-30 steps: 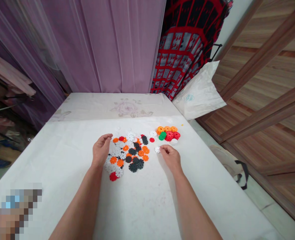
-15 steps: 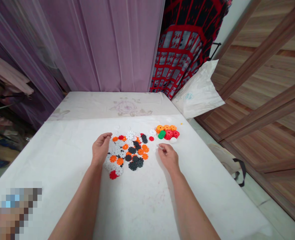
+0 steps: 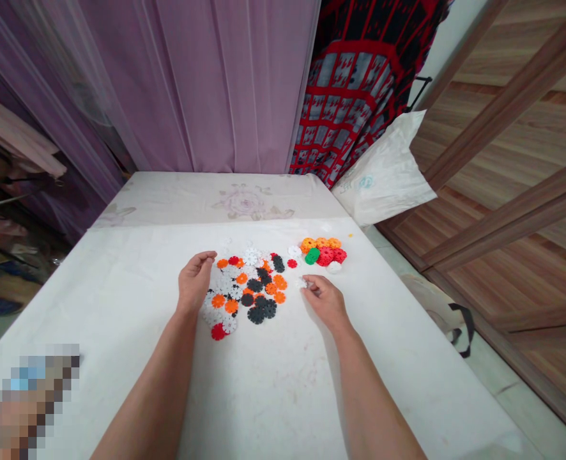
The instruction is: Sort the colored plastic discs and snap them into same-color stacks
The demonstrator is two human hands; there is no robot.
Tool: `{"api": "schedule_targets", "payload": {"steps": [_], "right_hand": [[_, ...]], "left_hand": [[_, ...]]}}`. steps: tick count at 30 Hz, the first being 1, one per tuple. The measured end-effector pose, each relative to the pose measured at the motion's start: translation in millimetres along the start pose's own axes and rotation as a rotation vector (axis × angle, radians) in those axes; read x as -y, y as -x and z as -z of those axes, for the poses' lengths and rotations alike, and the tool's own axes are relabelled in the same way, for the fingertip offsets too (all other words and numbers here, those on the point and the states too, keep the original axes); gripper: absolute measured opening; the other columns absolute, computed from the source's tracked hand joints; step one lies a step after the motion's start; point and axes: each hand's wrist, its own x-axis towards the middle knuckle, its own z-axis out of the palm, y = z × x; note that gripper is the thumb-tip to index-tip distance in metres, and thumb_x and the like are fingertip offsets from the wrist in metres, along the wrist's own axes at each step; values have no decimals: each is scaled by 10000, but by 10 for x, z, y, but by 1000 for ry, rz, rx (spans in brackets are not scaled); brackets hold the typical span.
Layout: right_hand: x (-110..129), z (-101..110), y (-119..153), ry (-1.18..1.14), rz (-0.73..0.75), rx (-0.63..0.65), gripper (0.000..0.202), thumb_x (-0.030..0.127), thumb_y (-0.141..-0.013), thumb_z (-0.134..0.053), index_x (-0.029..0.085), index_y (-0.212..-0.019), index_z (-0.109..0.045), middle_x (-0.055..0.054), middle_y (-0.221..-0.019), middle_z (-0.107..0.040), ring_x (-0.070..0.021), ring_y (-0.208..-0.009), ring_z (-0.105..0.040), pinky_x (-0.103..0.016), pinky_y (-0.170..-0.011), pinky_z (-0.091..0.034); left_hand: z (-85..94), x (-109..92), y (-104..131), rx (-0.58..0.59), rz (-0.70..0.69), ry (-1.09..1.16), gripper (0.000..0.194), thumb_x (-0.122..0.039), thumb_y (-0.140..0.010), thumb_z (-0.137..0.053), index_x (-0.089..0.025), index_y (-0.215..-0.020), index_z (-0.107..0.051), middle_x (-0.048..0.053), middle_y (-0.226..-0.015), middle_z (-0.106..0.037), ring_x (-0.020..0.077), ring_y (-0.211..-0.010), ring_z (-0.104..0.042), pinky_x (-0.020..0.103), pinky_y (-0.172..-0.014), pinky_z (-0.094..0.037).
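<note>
My right hand (image 3: 327, 300) pinches a small white snowflake disc (image 3: 305, 282) between thumb and fingertips, to the right of a loose pile. At the pile's left edge is my left hand (image 3: 195, 280), its thumb and fingers pressed together; whether anything is between them cannot be made out. The pile mixes white discs (image 3: 227, 280), orange discs (image 3: 231, 306), black discs (image 3: 262, 311) and a few red ones (image 3: 218, 331), all notched round the rim. Beyond my right hand lie clustered red discs (image 3: 326, 257), yellow-orange discs (image 3: 322, 243) and a green piece (image 3: 312, 256).
The pieces lie on a white cloth-covered table (image 3: 283, 390) with a floral strip at the far end. A white plastic bag (image 3: 383, 176) stands by its far right corner. Purple curtains (image 3: 206, 83) hang behind, and wooden doors (image 3: 517, 211) line the right side.
The white disc in my right hand has turned slightly and shows more of its face. My left hand stays nearly in place; the whole view has shifted a little.
</note>
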Motion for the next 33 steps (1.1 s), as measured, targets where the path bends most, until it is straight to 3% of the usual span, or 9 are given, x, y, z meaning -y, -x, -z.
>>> {"api": "schedule_targets", "payload": {"steps": [9, 16, 33], "right_hand": [[3, -22, -1, 48, 14, -15, 303, 363, -753, -607, 259, -975, -784, -13, -868, -746, -169, -692, -618, -310, -748, -533], [-18, -39, 0, 25, 7, -12, 292, 365, -756, -590, 273, -949, -789, -19, -999, -781, -174, -713, -638, -341, -796, -549], [86, -168, 18, 184, -14, -86, 275, 327, -754, -618, 288, -985, -762, 2, -981, -744, -168, -731, -615, -320, -778, -509]], "left_hand": [[2, -23, 14, -1, -3, -5, 289, -425, -758, -671, -213, -941, -743, 67, -1041, -763, 230, -1019, -685, 398, -1000, -506], [-4, -17, 6, -5, 14, -2, 286, -417, -758, -659, -213, -939, -745, 66, -1027, -761, 225, -1017, -679, 399, -1019, -487], [7, 8, 5, -2, 3, -4, 293, -437, -762, -660, -216, -939, -737, 66, -1010, -757, 227, -1004, -682, 393, -993, -496]]}}
